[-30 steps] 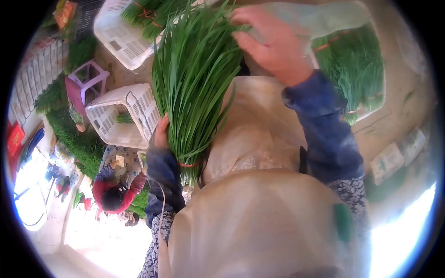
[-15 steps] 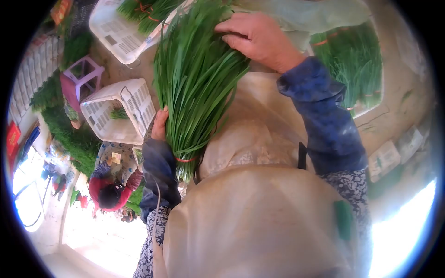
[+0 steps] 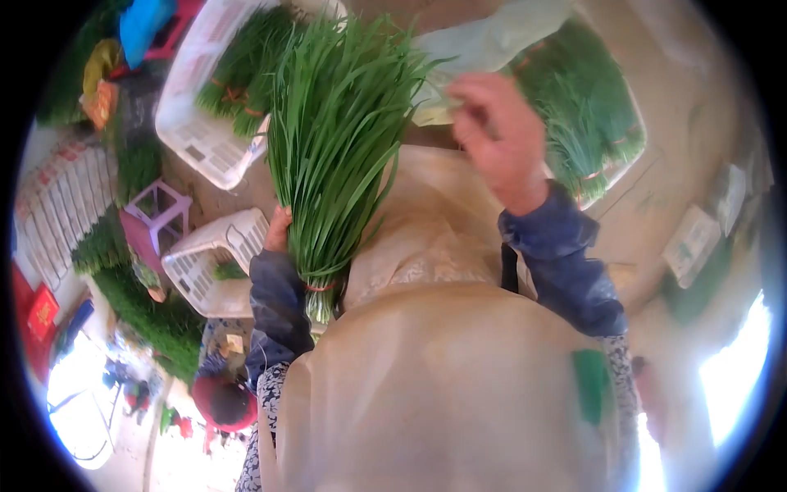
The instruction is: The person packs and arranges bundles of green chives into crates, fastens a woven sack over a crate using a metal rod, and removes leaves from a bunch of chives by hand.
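A tall bunch of garlic chives (image 3: 332, 156) stands in front of my apron, leaves fanned out at the top and a red band (image 3: 321, 287) round the pale stems. My left hand (image 3: 279, 230) is wrapped round its left side; most of those fingers are hidden behind the leaves. To the right of the bunch, apart from it, my right hand (image 3: 507, 143) is raised and slightly blurred. Its thumb and forefinger are apart, the other fingers loosely curled, and I see nothing between them.
A white crate (image 3: 193, 131) with banded bunches stands upper left, another white crate (image 3: 215, 283) below it beside a purple stool (image 3: 164, 209). More chives (image 3: 574, 107) lie in a container at upper right. A person in red (image 3: 225, 402) is at lower left.
My right hand has left the leaf tops and moved right and down, away from the bunch. My left hand still holds the chives. The view has shifted somewhat.
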Demonstrator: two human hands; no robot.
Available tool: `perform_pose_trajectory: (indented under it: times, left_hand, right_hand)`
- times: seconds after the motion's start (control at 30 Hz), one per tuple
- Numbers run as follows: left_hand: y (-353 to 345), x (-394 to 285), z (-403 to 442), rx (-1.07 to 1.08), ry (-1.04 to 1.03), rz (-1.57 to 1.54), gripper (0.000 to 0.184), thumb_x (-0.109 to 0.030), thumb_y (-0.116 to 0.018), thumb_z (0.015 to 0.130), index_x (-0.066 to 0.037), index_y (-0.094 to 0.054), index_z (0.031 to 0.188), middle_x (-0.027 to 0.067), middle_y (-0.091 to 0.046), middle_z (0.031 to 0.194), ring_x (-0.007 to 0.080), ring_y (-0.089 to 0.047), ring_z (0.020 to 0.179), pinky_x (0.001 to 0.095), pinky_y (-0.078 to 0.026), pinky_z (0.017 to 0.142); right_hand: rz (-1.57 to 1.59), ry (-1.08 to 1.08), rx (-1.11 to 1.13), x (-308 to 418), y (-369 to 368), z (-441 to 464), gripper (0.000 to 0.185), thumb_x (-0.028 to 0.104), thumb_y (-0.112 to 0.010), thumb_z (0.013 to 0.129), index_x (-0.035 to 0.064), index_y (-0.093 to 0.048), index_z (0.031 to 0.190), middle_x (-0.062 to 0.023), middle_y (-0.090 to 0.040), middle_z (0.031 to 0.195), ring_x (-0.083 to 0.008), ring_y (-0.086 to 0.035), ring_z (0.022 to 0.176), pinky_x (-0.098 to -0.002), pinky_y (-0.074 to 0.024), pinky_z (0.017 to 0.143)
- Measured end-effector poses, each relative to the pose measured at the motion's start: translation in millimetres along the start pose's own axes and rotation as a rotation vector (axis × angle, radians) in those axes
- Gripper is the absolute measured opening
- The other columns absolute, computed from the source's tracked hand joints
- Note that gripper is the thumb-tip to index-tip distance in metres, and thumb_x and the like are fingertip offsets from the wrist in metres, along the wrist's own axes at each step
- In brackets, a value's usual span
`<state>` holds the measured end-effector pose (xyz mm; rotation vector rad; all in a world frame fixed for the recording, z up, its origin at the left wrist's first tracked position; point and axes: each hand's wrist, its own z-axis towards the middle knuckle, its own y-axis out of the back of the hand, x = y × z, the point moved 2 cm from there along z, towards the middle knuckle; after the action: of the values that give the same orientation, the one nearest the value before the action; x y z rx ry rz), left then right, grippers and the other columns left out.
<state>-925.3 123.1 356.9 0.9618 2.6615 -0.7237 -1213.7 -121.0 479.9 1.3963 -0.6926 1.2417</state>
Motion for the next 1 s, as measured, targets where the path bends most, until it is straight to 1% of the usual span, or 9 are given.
perform_pose_trajectory:
  times: [0.1, 0.27, 0.5, 0.6, 0.73, 0.83, 0.87, 0.93, 1.0]
  left_hand:
    - [-16.0, -11.2, 4.9, 0.086, 0.041, -0.001, 0.043, -0.023, -0.062, 0.08, 0.0, -0.051, 0.114, 0.0095, -0.063, 0.096, 0.0187, -0.063, 0.081, 0.032, -0.054, 0.074]
    - [-51.0, -33.2, -4.4, 0.199, -0.065, 0.183, 0.046, -0.022, -0.064, 0.078, 0.001, -0.05, 0.115, 0.0118, -0.063, 0.098, 0.0204, -0.064, 0.083, 0.0331, -0.054, 0.075]
    - [-39.1, -37.0, -13.9, 0.242, -0.16, 0.207, 0.059, -0.012, -0.067, 0.07, 0.0, -0.045, 0.123, 0.012, -0.06, 0.108, 0.0232, -0.062, 0.092, 0.0361, -0.051, 0.082]
    - [-35.9, -35.7, -14.2, 0.151, -0.2, 0.226, 0.059, -0.012, -0.068, 0.069, 0.0, -0.045, 0.122, 0.012, -0.06, 0.108, 0.022, -0.062, 0.091, 0.0345, -0.051, 0.081]
    - [-26.5, -25.2, -12.4, 0.16, -0.156, 0.246, 0.042, -0.013, -0.064, 0.073, 0.0, -0.054, 0.113, 0.0091, -0.064, 0.096, 0.0178, -0.064, 0.083, 0.0309, -0.053, 0.074]
    - [-30.0, -23.5, -14.3, 0.15, -0.171, 0.243, 0.038, -0.013, -0.063, 0.075, 0.0, -0.056, 0.11, 0.0084, -0.065, 0.093, 0.0165, -0.064, 0.08, 0.0295, -0.053, 0.072]
    - [-30.6, -22.4, -14.6, 0.156, -0.169, 0.224, 0.038, -0.013, -0.062, 0.075, 0.0, -0.056, 0.11, 0.0086, -0.065, 0.094, 0.0165, -0.064, 0.08, 0.0294, -0.053, 0.072]
    - [-28.1, -22.0, -12.7, 0.136, -0.18, 0.205, 0.038, -0.013, -0.062, 0.075, 0.001, -0.056, 0.11, 0.0091, -0.065, 0.095, 0.0162, -0.064, 0.08, 0.029, -0.053, 0.071]
    - [-19.4, -20.0, -10.0, 0.135, -0.174, 0.21, 0.038, -0.014, -0.062, 0.076, 0.001, -0.055, 0.111, 0.0096, -0.064, 0.095, 0.0165, -0.064, 0.08, 0.0286, -0.053, 0.071]
  right_hand:
    - [0.013, 0.008, 0.132, 5.1, -18.2, -5.0, 0.027, -0.001, -0.065, 0.074, 0.0039, -0.06, 0.1, -0.0067, -0.06, 0.095, -0.0141, -0.056, 0.071, -0.0253, -0.0468, 0.065]
    - [-0.194, 0.204, 0.205, 4.6, -24.3, -5.0, 0.023, 0.002, -0.067, 0.071, 0.0042, -0.061, 0.093, -0.0087, -0.056, 0.085, -0.0262, -0.055, 0.067, -0.0319, -0.0457, 0.057]
    - [-0.216, 0.241, 0.209, 4.4, -31.5, -18.6, 0.015, 0.002, -0.064, 0.073, 0.0026, -0.056, 0.086, -0.0092, -0.053, 0.078, -0.0275, -0.055, 0.064, -0.0334, -0.0456, 0.055]
    - [-0.211, 0.113, 0.132, 0.0, -34.7, -24.8, 0.018, 0.004, -0.061, 0.072, 0.0049, -0.054, 0.088, -0.0106, -0.053, 0.076, -0.0301, -0.056, 0.061, -0.0381, -0.0456, 0.053]
    - [0.024, -0.242, -0.109, -26.0, -2.1, -33.2, 0.023, 0.004, -0.056, 0.075, 0.0036, -0.053, 0.097, -0.014, -0.059, 0.082, -0.0321, -0.061, 0.067, -0.0394, -0.0479, 0.058]
    - [-0.447, -0.039, 0.251, -55.0, -7.6, -65.5, 0.024, 0.005, -0.054, 0.074, 0.0061, -0.055, 0.099, -0.0157, -0.058, 0.078, -0.0351, -0.059, 0.069, -0.0412, -0.0473, 0.06]
    - [-0.448, -0.041, 0.258, -58.0, -4.4, -72.7, 0.024, 0.005, -0.054, 0.074, 0.0061, -0.055, 0.099, -0.0157, -0.058, 0.078, -0.0351, -0.059, 0.069, -0.0412, -0.0473, 0.06]
    - [-0.678, 0.001, 0.484, -60.6, -5.1, -80.2, 0.03, 0.003, -0.055, 0.075, 0.0043, -0.054, 0.105, -0.0177, -0.059, 0.092, -0.0334, -0.058, 0.073, -0.0345, -0.0492, 0.066]
    - [-0.573, -0.055, 0.357, -35.3, 0.0, -57.6, 0.025, 0.005, -0.056, 0.074, 0.0049, -0.056, 0.099, -0.0175, -0.057, 0.087, -0.0337, -0.058, 0.074, -0.0374, -0.0475, 0.064]
